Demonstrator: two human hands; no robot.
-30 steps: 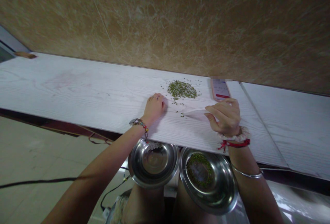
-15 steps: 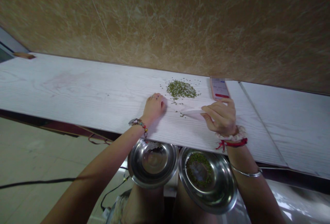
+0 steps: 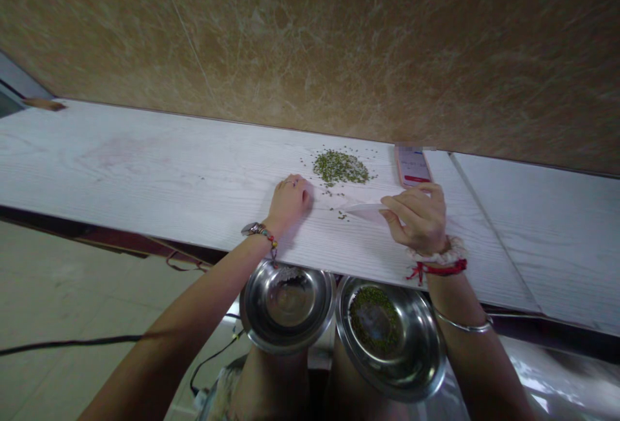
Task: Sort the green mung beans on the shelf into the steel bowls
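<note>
My right hand [image 3: 415, 217] pinches a thin white pointed piece [image 3: 364, 210], like a blade or a stiff card. I cannot tell its material. Its tip lies on the white board [image 3: 208, 175], just beside a few loose green beans [image 3: 343, 215]. Beyond it spreads a pile of small green beans [image 3: 340, 168] with paler bits among them. My left hand [image 3: 291, 199] rests on the board in a loose fist, left of and nearer than the pile. The inside of that fist is hidden.
A steel bowl [image 3: 426, 350] with green beans stands at the board's near edge, above my lap. Beside it, another steel bowl [image 3: 288, 343] holds a little whitish matter. A phone [image 3: 413, 166] lies beyond my right hand. A marbled wall [image 3: 310, 46] rises behind the board.
My right hand and the white piece have shifted slightly to the right, so the tip is now just clear of the few loose beans. My left hand has stayed put.
</note>
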